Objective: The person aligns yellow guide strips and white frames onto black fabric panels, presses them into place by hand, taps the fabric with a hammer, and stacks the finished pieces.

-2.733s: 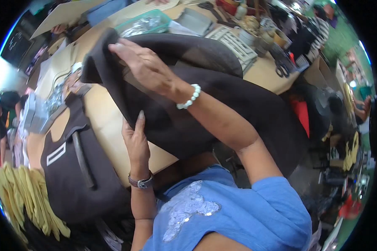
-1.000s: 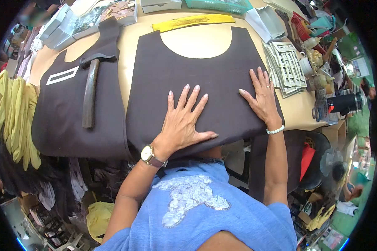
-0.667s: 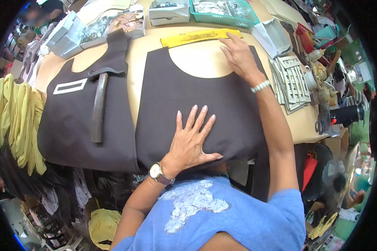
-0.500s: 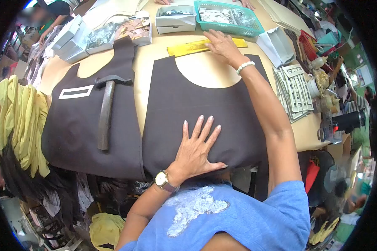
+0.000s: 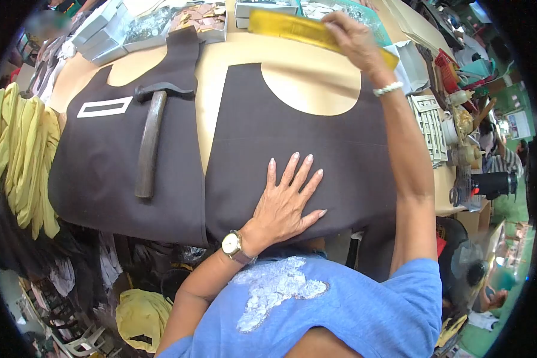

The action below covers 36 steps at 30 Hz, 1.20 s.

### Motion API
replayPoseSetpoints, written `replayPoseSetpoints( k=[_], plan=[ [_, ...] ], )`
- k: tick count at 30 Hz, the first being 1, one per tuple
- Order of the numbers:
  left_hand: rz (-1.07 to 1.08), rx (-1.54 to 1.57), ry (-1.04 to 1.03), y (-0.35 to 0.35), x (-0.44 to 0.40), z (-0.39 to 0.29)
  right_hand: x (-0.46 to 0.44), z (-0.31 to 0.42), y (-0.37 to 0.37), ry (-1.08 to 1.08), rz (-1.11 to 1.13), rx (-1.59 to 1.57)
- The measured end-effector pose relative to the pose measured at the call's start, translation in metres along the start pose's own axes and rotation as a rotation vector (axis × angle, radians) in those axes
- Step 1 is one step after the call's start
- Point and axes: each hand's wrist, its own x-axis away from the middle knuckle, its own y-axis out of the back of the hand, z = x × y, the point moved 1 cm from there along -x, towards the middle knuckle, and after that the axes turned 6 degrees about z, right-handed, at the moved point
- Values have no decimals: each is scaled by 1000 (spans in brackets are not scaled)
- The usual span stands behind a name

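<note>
My left hand (image 5: 286, 206) lies flat with fingers spread on the lower part of a dark cloth piece (image 5: 250, 131) that has a curved neckline cut. Over the far side of the table, my right hand (image 5: 355, 45) grips a yellow strip (image 5: 292, 30), which is raised off the surface and casts a shadow on the tabletop. To the left, a second dark cloth piece (image 5: 95, 161) bears a white rectangular frame (image 5: 105, 107) and a hammer (image 5: 151, 143) with a dark head. The cloth pieces lie side by side on the tan table (image 5: 212, 59).
White boxes (image 5: 104, 33) of small parts and a teal basket (image 5: 373, 24) stand at the back. Pale slatted frames (image 5: 429, 128) and a black cylinder (image 5: 494, 184) are at the right. Yellow cloths (image 5: 24, 155) hang at the left edge. Parts of other people show in the background.
My right hand has gone from resting on the dark cloth to the yellow strip, taken hold of it and lifted it. My left hand stays spread on the cloth.
</note>
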Motion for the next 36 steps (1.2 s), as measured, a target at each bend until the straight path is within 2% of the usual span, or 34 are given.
replayPoseSetpoints(
  k=[2, 5, 6, 8, 10, 17, 21, 23, 27, 30, 34, 36],
  plan=[
    [-6, 4, -6, 0, 0, 0, 11, 23, 23, 50, -28, -205],
    [-21, 16, -10, -1, 1, 1, 46, 59, 38, -27, 109, -219],
    [-25, 14, -13, -2, 1, 0, 58, 70, 40, 14, 147, -178],
    [-18, 1, -10, 0, 1, -1, 90, 67, 22, -30, 231, -188],
    [-12, -4, -4, 1, 1, -2, 122, 66, 15, -133, 164, 14],
    [-11, 10, -4, 5, 1, -2, 207, 64, 21, -672, -52, 6],
    [-111, -11, 110, 20, 0, 4, 231, 51, 13, -641, -199, -15],
    [-205, -57, 256, 20, -2, 17, 237, 53, 11, -612, -234, -13],
    [-341, -21, 387, 8, 4, 39, 241, 53, 18, -611, -178, -17],
    [-398, 5, 388, 7, 4, 42, 245, 50, 22, -635, -184, -51],
    [-416, -85, 556, 14, 6, 38, 247, 49, 20, -681, -201, -60],
    [-451, -78, 563, 14, 6, 38, 248, 49, 20, -695, -205, -69]
  ],
)
